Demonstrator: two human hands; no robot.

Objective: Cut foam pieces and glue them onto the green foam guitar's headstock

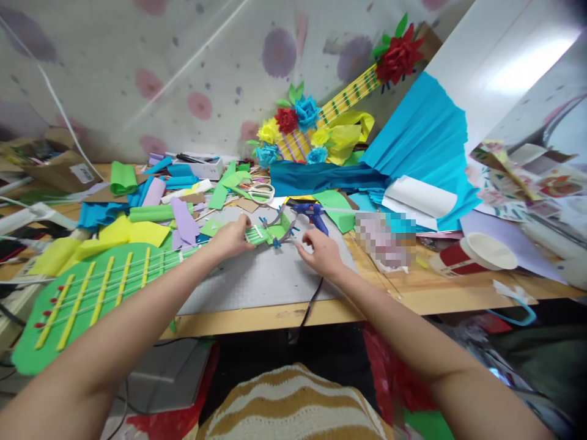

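Observation:
A green paper guitar [131,287] with yellow strips and white strings lies at a slant, its body at the lower left past the table edge. My left hand [235,237] is closed around its neck, just below the head. Blue pegs and a purple strip show at the guitar head [280,231]. Just right of the head is my right hand [320,249], fingers curled and apart, with nothing visible between them. Behind it, a blue glue gun [312,214] rests on the grey mat [257,284].
Colored paper rolls [156,212] crowd the left. White-handled scissors [260,193] lie behind the mat. A finished flowered guitar [348,98] leans on the wall. Blue crepe paper [417,146] and a paper cup [474,253] stand at the right. A black cable [312,300] crosses the front edge.

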